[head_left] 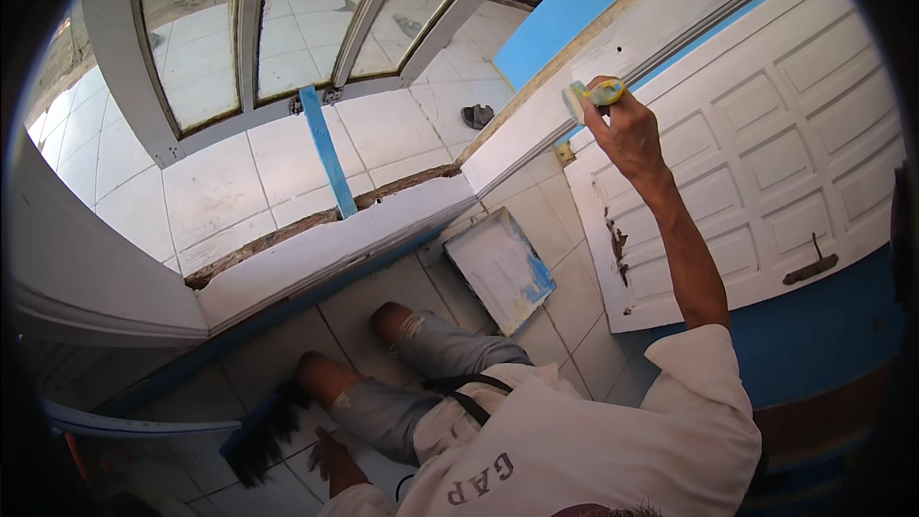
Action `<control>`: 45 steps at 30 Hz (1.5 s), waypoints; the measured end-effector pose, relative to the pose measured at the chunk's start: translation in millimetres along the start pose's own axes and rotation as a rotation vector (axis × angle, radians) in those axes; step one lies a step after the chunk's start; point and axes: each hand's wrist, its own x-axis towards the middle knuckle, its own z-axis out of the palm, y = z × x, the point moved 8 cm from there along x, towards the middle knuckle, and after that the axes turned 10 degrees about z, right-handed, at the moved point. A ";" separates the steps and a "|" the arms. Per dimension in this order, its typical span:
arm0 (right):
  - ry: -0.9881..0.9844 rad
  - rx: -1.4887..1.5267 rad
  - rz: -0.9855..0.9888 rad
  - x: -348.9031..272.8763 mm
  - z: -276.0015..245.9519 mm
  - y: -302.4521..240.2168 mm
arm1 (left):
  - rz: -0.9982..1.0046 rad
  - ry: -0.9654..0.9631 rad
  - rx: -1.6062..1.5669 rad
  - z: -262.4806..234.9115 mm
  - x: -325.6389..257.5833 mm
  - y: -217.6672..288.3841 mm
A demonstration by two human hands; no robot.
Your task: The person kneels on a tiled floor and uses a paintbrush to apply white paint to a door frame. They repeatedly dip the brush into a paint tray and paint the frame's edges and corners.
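Raised at the upper right, my right hand (632, 134) is closed round a paintbrush (605, 92) with a paint-smeared yellow and blue handle. The brush's bristles are at the white door frame (526, 142); whether they press on it I cannot tell. Low down beside my knee, my left hand (331, 460) hangs with its fingers loosely apart and nothing visible in it. A paint tray (469, 241) of white paint, its rim streaked blue, lies on the tiles below the frame.
A white panelled door (756, 148) with a handle stands at the right. A glazed white door panel (244, 29) leans at the upper left, near a blue strip (327, 153). A broom (257, 436) is near my left hand. A dark sandal (477, 116) lies beyond the frame.
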 end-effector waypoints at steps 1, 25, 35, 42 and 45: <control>-0.014 0.018 0.033 -2.3 7.5 3.1 | 0.001 0.000 0.004 -1.0 0.1 0.3; 0.312 -0.651 -0.289 92.3 -135.4 20.8 | 0.043 -0.014 0.040 -9.9 -9.8 19.7; -0.036 -0.460 -0.393 15.0 44.1 -55.6 | -0.019 -0.062 -0.057 -2.6 -28.1 10.7; -0.168 -0.272 -0.344 -27.7 111.3 -72.0 | -0.061 0.093 0.158 6.7 15.6 7.6; -0.177 -0.090 -0.218 -20.8 117.9 -70.2 | -0.064 0.005 0.133 19.9 28.7 4.0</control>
